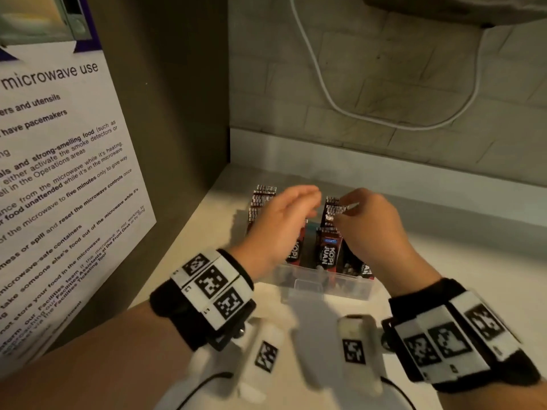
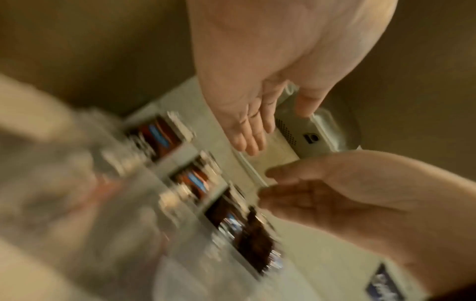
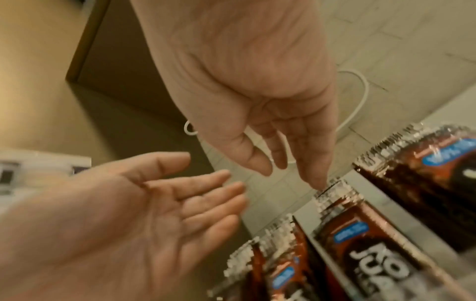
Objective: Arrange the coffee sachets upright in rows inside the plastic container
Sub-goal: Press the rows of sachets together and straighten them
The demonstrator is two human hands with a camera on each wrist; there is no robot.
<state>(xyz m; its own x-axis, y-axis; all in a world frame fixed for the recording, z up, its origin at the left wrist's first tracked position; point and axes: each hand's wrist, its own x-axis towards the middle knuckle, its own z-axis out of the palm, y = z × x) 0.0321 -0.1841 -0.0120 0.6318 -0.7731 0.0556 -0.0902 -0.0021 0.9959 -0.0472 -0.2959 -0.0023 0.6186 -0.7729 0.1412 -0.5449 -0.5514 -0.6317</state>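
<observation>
A clear plastic container (image 1: 325, 284) sits on the counter with brown coffee sachets standing upright in three rows: left (image 1: 262, 199), middle (image 1: 328, 250) and right (image 1: 359, 267). My left hand (image 1: 284, 214) hovers flat over the left and middle rows with straight fingers and holds nothing. The right wrist view shows it as an empty palm (image 3: 154, 203). My right hand (image 1: 361, 217) reaches down on the middle row. Its forefinger tip (image 3: 320, 184) touches the top edge of a middle sachet (image 3: 360, 234), with the thumb apart. The left wrist view is blurred, with both hands (image 2: 247, 126) (image 2: 309, 193) above the sachets.
A cabinet side with a printed microwave notice (image 1: 59, 173) rises close on the left. A tiled wall with a hanging white cable (image 1: 340, 105) stands behind the container. Pale countertop (image 1: 458, 261) stretches to the right and in front.
</observation>
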